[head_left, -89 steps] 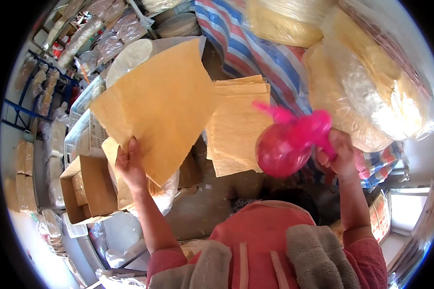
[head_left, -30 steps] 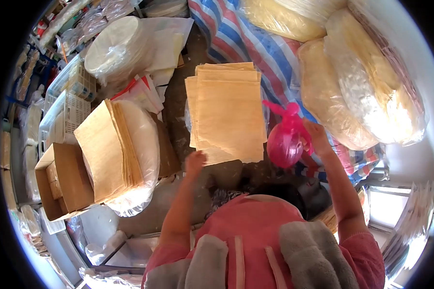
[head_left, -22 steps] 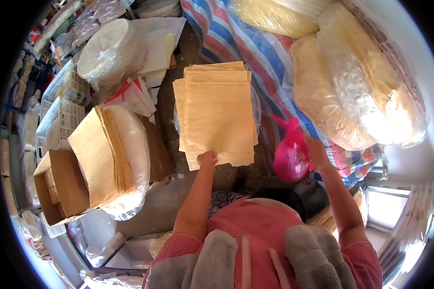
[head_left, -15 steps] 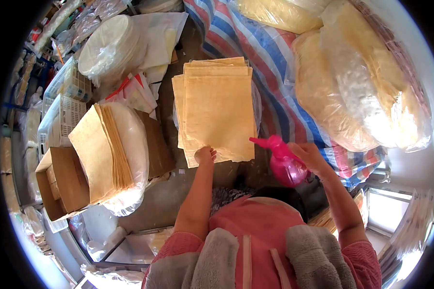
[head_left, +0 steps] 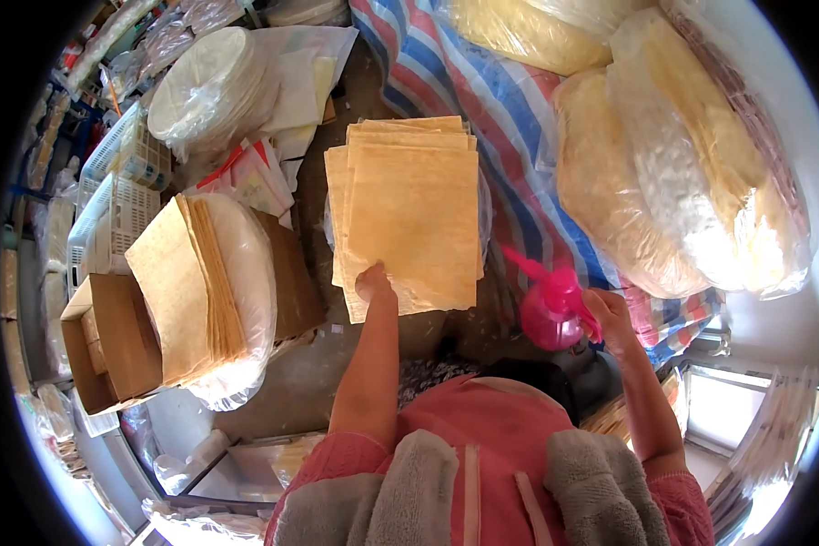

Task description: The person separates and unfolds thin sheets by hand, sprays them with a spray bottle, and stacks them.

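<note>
In the middle of the head view lies a stack of thin tan sheets, their edges slightly out of line. My left hand rests over the near part of the stack, fingers curled in and thumb pointing up; whether a sheet is pinched in them is hidden. To the right of the stack, my right hand grips the handle of a bright pink spray bottle. The bottle's long nozzle points up and to the left, toward the sheets.
Another pile of tan sheets leans at the left beside an open cardboard box. White plastic baskets stand behind. Striped sheeting runs along the right, with large plastic-wrapped bundles on it. Round wrapped stacks sit at back left.
My left hand has slid slightly left and away from me over the sheets. My right hand has drawn the spray bottle to the right, away from the stack, and its nozzle tilts up more.
</note>
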`<state>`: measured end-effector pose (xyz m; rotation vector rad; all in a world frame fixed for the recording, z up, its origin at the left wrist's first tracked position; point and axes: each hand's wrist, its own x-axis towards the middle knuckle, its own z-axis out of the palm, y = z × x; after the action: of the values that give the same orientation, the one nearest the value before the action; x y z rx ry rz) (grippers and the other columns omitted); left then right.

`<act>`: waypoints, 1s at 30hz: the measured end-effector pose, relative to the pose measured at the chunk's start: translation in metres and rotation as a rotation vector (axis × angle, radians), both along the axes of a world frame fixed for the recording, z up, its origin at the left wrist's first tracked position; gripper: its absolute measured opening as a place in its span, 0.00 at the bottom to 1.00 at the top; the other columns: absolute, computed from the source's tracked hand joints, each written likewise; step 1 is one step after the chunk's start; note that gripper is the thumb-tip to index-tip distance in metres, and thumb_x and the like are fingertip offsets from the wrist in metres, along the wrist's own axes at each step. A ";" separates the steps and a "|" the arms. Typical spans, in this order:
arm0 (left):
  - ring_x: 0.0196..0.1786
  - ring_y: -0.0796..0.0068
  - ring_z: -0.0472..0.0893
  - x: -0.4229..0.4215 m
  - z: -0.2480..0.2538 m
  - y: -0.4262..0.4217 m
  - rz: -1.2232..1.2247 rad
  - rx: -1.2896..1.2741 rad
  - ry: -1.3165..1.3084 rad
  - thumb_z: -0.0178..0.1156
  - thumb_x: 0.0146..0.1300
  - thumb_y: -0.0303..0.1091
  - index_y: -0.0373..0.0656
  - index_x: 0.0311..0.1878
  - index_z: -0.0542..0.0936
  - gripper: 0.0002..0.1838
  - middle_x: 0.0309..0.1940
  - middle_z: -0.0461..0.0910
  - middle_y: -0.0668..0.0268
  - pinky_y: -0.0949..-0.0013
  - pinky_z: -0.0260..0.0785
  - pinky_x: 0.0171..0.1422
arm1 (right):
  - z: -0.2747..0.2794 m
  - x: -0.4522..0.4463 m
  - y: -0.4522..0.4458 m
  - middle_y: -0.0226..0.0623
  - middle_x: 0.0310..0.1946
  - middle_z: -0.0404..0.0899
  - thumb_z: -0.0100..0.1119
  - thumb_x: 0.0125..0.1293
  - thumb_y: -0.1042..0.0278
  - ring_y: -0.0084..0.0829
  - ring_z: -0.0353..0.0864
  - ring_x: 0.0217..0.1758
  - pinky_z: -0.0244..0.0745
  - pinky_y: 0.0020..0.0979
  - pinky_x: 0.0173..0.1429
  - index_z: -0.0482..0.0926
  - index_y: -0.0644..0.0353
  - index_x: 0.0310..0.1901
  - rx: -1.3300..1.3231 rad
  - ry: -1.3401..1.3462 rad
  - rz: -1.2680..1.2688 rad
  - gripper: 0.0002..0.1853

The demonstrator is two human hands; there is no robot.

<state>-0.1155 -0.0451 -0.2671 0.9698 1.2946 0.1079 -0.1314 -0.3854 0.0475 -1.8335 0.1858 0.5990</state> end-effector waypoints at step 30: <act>0.55 0.59 0.70 -0.101 -0.038 0.123 -0.101 0.417 0.223 0.68 0.47 0.31 0.31 0.57 0.65 0.34 0.51 0.71 0.53 0.59 0.62 0.58 | -0.029 0.041 0.068 0.25 0.12 0.67 0.52 0.64 0.51 0.15 0.66 0.15 0.59 0.22 0.19 0.79 0.58 0.30 -0.238 -0.009 0.261 0.18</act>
<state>-0.2162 0.0780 -0.3050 1.4334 1.4554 0.2010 -0.0904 -0.3170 0.0189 -2.1096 0.0104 0.7759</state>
